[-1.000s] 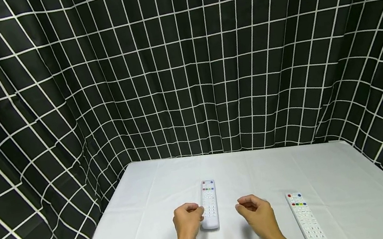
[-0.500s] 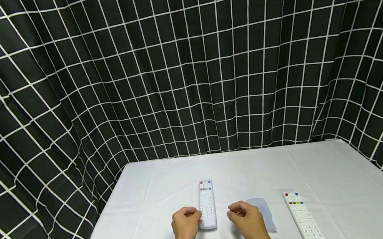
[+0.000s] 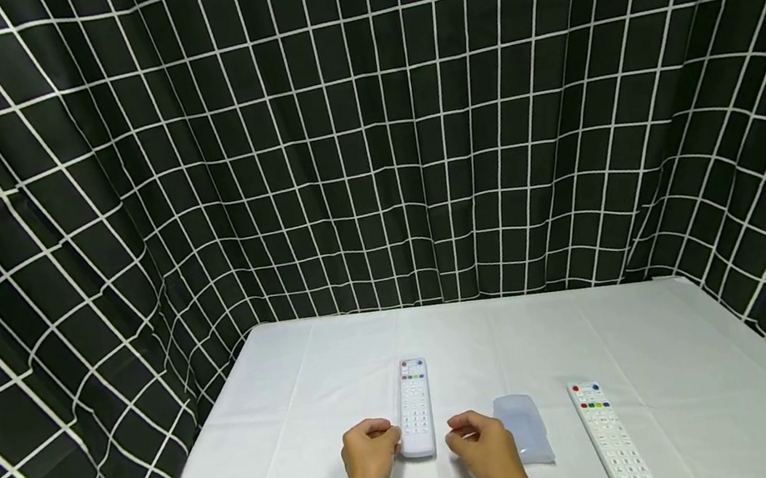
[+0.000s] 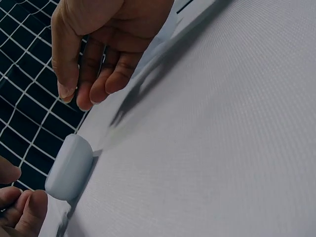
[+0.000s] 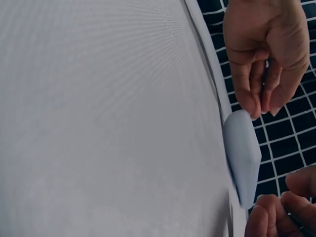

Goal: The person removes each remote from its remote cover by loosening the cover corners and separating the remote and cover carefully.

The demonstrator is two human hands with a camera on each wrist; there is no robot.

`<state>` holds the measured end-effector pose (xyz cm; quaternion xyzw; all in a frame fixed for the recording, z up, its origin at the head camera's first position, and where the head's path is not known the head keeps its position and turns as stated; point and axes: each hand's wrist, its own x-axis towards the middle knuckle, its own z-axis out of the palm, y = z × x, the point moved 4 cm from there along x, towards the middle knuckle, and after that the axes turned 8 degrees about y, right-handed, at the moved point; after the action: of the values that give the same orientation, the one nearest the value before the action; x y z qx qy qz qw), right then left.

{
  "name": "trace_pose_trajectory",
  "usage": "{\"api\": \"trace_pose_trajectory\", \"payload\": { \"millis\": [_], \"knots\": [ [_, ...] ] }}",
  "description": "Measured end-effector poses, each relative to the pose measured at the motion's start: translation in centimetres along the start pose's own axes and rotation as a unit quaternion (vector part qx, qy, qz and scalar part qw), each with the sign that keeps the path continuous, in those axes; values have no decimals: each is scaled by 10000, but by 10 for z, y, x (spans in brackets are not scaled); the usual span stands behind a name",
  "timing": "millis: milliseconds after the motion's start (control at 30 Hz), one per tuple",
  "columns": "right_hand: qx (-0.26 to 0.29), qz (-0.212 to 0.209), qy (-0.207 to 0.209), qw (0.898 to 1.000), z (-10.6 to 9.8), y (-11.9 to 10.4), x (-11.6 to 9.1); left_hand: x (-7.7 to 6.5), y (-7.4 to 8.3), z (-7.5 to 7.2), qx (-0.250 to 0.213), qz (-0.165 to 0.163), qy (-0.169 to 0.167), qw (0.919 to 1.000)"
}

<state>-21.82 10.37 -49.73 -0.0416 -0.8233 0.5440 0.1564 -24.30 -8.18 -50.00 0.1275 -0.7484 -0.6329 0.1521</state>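
A white remote control [image 3: 414, 407], with rows of buttons and a bluish, rounded casing around it, lies on the table between my hands. My left hand [image 3: 368, 454] is at its lower left edge, fingers loosely bent. Whether the fingertips touch it is unclear. My right hand [image 3: 490, 451] hovers to the right of the remote with bent fingers and nothing between them. Both hands also show in the left wrist view, the left [image 4: 106, 54] above the remote's rounded end [image 4: 70, 168]. A pale translucent sleeve-like piece [image 3: 523, 427] lies flat, partly behind my right hand.
A second white remote [image 3: 611, 437] with coloured buttons lies farther right, slanted on the tabletop. White cloth covers the table [image 3: 301, 388]. A black curtain with a white grid [image 3: 368, 148] surrounds the back and sides.
My right hand has moved left toward the remote. The pale sleeve-like piece has come into view beside it. My left hand has stayed almost in place.
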Motion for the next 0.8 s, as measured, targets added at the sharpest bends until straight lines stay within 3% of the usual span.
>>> {"api": "trace_pose_trajectory", "payload": {
  "millis": [200, 333, 533, 800],
  "knots": [
    [-89, 11, -185, 9998, 4, 1, -1, -3, -4, -1, 319, 49, -113, 9994],
    [-181, -4, -224, 9996, 6, 1, -1, -7, -9, 0, 346, -69, -320, 9989],
    [-99, 106, -629, 9979, 9, 1, -1, -9, -10, 1, 331, -125, -499, 9981],
    [-165, 106, -853, 9962, 15, 2, -1, -9, -12, 1, 454, -142, -519, 9975]
  ]
}}
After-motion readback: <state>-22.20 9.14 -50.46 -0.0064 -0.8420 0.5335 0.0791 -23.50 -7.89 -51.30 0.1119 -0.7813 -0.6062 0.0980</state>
